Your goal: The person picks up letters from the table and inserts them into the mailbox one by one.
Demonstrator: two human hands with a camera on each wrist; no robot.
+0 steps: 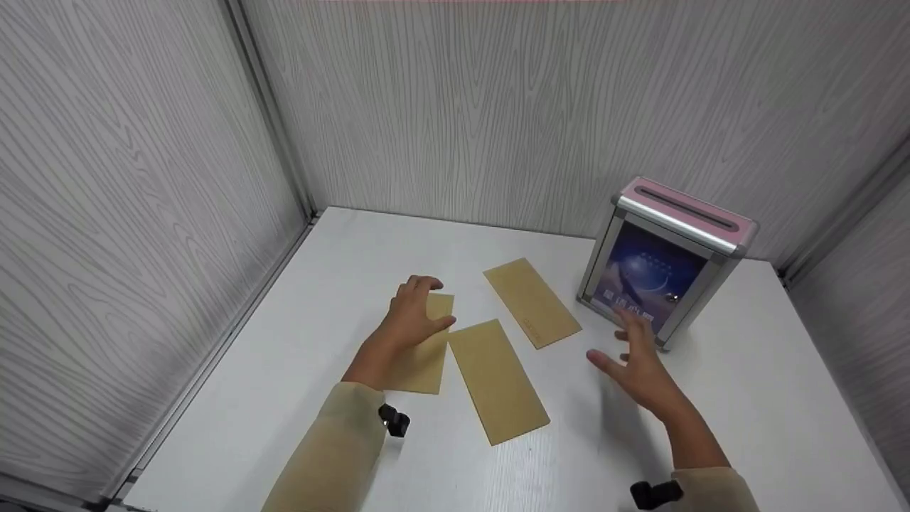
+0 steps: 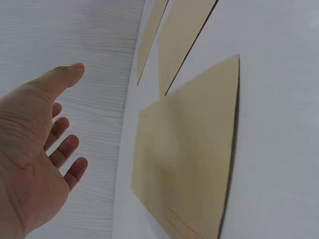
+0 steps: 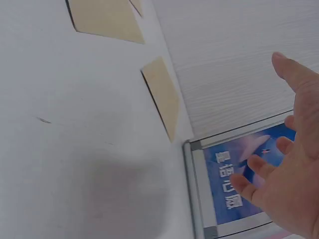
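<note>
Staged test booth: wood-grain panels (image 1: 498,107) enclosing a white table (image 1: 746,398)

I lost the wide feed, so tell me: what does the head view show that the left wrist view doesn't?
Only the head view shows the pink-topped box, the right hand open near it, and the left hand resting on the left envelope. Only the left wrist view shows the left hand's palm, fingers spread. Both show three tan envelopes on the white table.
</note>
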